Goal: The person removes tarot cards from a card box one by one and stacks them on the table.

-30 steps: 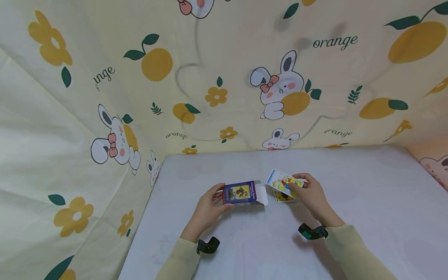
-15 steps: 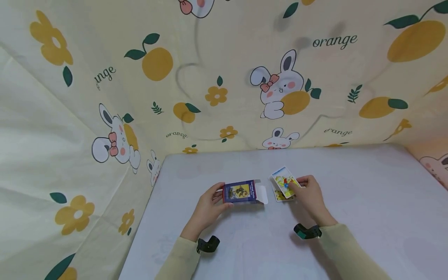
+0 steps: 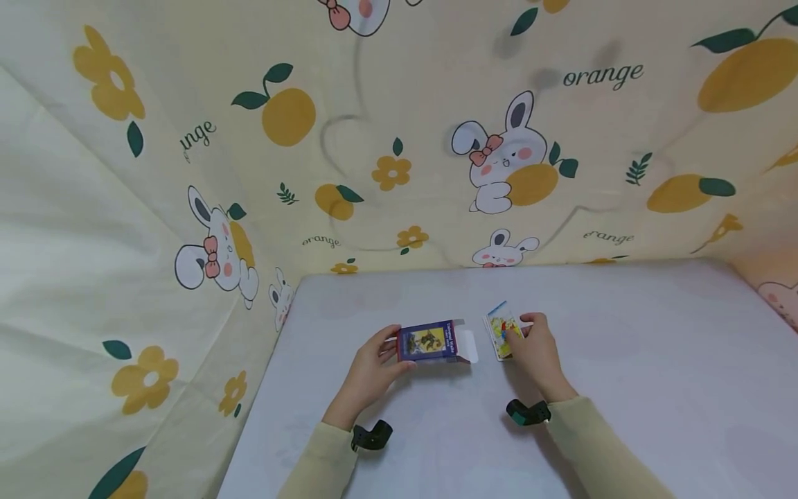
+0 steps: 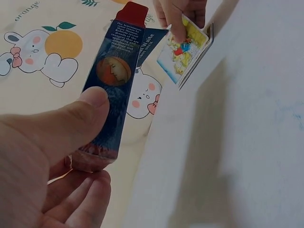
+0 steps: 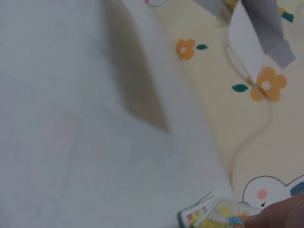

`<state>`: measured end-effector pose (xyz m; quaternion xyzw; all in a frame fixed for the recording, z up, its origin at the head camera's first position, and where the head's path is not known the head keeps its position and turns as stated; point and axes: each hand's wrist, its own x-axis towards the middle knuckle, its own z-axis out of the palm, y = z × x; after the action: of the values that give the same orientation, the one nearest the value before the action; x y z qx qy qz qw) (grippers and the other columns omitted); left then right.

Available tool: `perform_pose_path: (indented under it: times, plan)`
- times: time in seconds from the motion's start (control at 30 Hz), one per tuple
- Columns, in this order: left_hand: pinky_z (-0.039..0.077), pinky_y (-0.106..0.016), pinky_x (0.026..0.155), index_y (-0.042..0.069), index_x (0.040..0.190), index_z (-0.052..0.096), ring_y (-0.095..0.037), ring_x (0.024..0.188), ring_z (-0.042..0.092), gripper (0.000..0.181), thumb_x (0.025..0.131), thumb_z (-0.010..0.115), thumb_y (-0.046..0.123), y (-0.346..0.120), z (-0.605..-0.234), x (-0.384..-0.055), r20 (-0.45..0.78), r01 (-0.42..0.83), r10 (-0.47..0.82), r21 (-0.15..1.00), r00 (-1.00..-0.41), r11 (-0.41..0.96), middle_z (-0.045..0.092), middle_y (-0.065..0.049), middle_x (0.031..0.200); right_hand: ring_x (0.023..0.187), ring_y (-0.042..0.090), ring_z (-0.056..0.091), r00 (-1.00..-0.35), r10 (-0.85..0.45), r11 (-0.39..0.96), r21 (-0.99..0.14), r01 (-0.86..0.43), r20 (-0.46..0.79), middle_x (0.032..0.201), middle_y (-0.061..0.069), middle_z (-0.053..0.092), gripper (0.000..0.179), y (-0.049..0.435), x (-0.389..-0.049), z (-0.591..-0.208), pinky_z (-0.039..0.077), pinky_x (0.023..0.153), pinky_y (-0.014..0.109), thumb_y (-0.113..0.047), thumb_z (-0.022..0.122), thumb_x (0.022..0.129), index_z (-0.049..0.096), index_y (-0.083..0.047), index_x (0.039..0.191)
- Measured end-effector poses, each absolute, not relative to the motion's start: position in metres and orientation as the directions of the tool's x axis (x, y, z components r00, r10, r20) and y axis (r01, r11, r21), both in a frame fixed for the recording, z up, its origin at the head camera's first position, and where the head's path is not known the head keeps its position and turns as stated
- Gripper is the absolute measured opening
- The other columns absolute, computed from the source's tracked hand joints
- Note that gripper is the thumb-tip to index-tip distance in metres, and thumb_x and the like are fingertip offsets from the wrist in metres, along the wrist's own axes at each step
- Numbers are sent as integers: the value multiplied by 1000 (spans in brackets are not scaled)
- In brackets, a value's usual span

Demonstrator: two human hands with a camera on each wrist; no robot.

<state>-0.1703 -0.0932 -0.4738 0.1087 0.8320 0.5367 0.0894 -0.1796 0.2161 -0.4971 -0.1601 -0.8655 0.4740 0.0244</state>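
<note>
My left hand (image 3: 368,374) grips the closed end of a dark blue card box (image 3: 429,342), thumb along its near side. Its white flap (image 3: 465,346) stands open toward the right. In the left wrist view the box's narrow printed side (image 4: 114,71) faces me. To the right of the box, my right hand (image 3: 537,357) pinches a colourful picture card (image 3: 501,323) with the thumb on its face. The card lies over a few others, nearly lined up with them; their pale edges (image 5: 190,209) show in the right wrist view. The right fingertips beneath are mostly hidden.
Both hands are over a white-covered table (image 3: 436,443). A cream cloth (image 3: 386,90) printed with rabbits and oranges hangs behind and at the left side. Each wrist wears a black band camera, the left wrist camera (image 3: 372,436) and the right wrist camera (image 3: 528,413).
The right hand has moved a little left, turning the top card from lying aslant to nearly upright and drawing it over the cards beneath. The left hand keeps the box in place.
</note>
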Motion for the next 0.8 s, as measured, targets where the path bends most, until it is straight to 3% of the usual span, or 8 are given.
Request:
perform_pose_path:
  times: [0.23, 0.47, 0.8]
  plan:
    - [50, -30, 96, 16, 146, 41, -24, 122, 54, 78, 80, 80, 28, -92, -478, -173, -29, 93, 282, 907, -959, 410, 51, -13, 137, 89, 32, 56, -938, 311, 598, -736, 318, -153, 114, 27, 56, 56, 219, -177, -503, 48, 67, 37, -25, 59, 92, 35, 5, 133]
    - [51, -30, 95, 13, 145, 42, -26, 122, 55, 77, 80, 80, 27, -88, -482, -173, -10, 110, 293, 914, -956, 390, 51, -14, 137, 85, 35, 51, -951, 290, 714, -639, 287, -102, 109, 28, 51, 63, 222, -177, -509, 48, 69, 41, -30, 64, 90, 38, 12, 130]
    - [49, -25, 96, 16, 147, 39, -23, 123, 53, 80, 80, 79, 30, -89, -493, -181, -74, 74, 284, 876, -956, 476, 49, -12, 140, 82, 31, 56, -947, 296, 669, -681, 297, -123, 100, 23, 59, 61, 228, -177, -509, 49, 65, 37, -32, 63, 91, 38, 10, 127]
